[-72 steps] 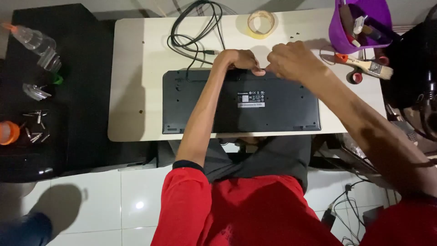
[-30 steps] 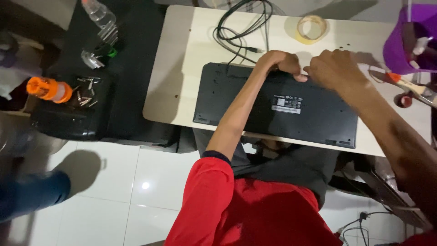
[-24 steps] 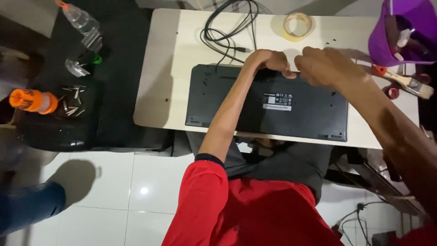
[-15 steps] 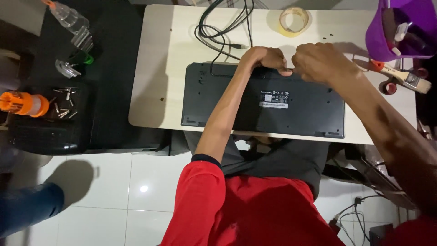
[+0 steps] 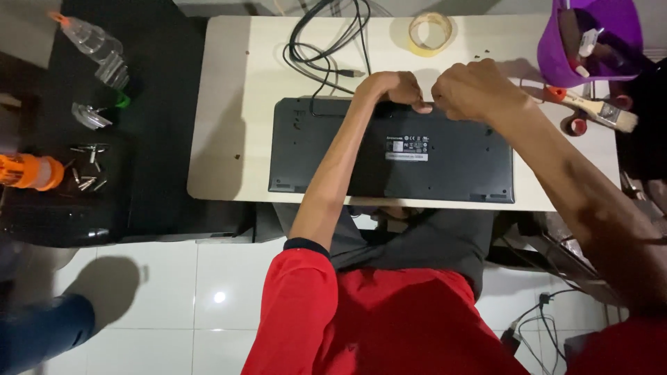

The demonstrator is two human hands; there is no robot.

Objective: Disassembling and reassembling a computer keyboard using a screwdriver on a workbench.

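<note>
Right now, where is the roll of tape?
In the head view, the tape roll lies at the table's far edge, right of the black cable, beyond both hands.

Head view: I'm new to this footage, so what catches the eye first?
A black keyboard lies face down mid-table, with the left hand and right hand meeting at its far edge. A purple bucket sits at the table's far right corner, a tape roll beyond the hands.
</note>
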